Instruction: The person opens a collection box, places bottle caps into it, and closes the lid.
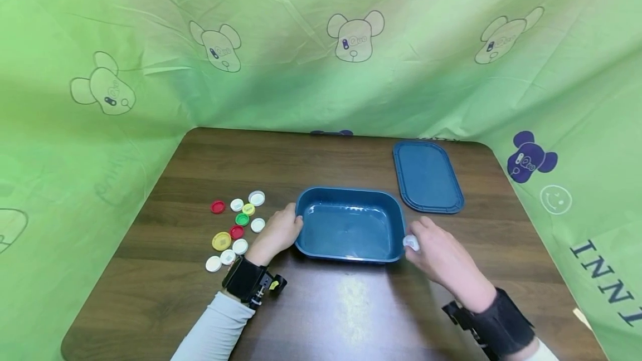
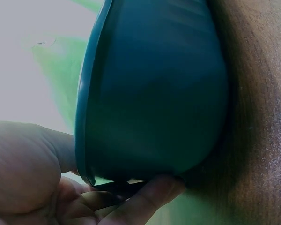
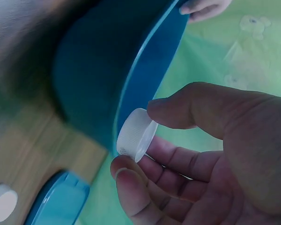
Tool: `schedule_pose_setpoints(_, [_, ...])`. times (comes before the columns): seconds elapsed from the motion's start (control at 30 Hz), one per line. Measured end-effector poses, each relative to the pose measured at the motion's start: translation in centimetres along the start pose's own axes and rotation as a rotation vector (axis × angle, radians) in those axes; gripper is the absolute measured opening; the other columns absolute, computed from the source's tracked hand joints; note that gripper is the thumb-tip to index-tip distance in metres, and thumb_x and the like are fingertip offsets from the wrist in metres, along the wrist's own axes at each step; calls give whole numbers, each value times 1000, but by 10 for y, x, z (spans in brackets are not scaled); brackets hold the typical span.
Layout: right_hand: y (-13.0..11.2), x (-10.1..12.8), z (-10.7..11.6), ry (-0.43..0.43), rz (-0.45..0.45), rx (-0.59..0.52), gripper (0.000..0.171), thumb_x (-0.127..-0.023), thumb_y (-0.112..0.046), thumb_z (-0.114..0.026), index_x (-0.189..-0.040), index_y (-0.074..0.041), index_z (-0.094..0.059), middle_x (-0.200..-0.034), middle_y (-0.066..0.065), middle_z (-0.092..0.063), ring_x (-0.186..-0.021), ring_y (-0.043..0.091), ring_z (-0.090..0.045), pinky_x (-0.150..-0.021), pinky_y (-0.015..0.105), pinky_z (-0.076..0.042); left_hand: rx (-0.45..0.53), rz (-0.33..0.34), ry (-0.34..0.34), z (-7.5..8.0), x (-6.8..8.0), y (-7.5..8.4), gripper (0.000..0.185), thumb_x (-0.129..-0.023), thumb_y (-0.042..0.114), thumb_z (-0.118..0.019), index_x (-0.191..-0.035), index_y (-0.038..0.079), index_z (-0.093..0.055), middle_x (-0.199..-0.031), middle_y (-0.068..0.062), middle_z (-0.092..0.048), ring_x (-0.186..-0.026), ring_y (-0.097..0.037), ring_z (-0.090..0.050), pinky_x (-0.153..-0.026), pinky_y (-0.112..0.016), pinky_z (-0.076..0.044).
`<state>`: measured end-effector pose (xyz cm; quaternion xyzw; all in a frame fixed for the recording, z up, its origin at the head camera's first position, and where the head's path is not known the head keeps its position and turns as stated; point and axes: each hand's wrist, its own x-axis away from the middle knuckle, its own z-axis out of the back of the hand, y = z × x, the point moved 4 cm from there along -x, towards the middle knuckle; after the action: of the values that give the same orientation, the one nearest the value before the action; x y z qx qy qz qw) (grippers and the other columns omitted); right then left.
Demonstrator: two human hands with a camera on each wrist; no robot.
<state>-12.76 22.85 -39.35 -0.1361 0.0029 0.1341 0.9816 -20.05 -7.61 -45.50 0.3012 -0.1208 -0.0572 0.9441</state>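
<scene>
**First cap at the rim, bin still bare**

The right hand (image 3: 215, 154) pinches a white cap (image 3: 136, 134) between thumb and fingertips beside the blue bin (image 1: 349, 227)'s right rim. The left hand (image 1: 277, 233) grips its left wall. Nothing lies inside; about eleven loose caps (image 1: 236, 227) wait left. The bin is glossy, rounded plastic.

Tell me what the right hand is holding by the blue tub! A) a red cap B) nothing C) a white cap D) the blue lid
C: in the right wrist view the right hand pinches a white cap between thumb and fingers, right at the rim of the blue tub; the blue lid lies apart on the table.
</scene>
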Motion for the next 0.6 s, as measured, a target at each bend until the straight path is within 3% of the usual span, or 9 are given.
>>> schedule_pose_setpoints(0.13, [-12, -24, -9, -68, 53, -16, 24, -82, -9, -77, -103, -1, -67, -91, 7, -58, -73, 16, -55, -65, 33, -55, -2, -7, 2, -1, -1, 0, 42, -104, 16, -49, -136, -11, -49, -120, -27, -65, -97, -32, -66, -82, -50, -54])
schedule_pose_setpoints(0.33, [-25, -53, -30, -190, 101, 55, 21, -87, -12, -73, -105, -2, -68, -91, 8, -59, -75, 18, -54, -68, 34, -54, 7, 2, -1, 0, 0, 0, 41, -104, 17, -49, -135, -10, -49, -119, -26, -65, -93, -30, -65, -80, -48, -55])
schedule_pose_setpoints(0.6, [-37, -75, -52, -347, 138, 111, 20, -91, -10, -71, -109, -4, -69, -96, 8, -62, -79, 19, -54, -76, 38, -56, 10, 16, -6, 1, 1, 0, 41, -105, 18, -50, -135, -9, -50, -117, -25, -66, -91, -29, -64, -79, -47, -55])
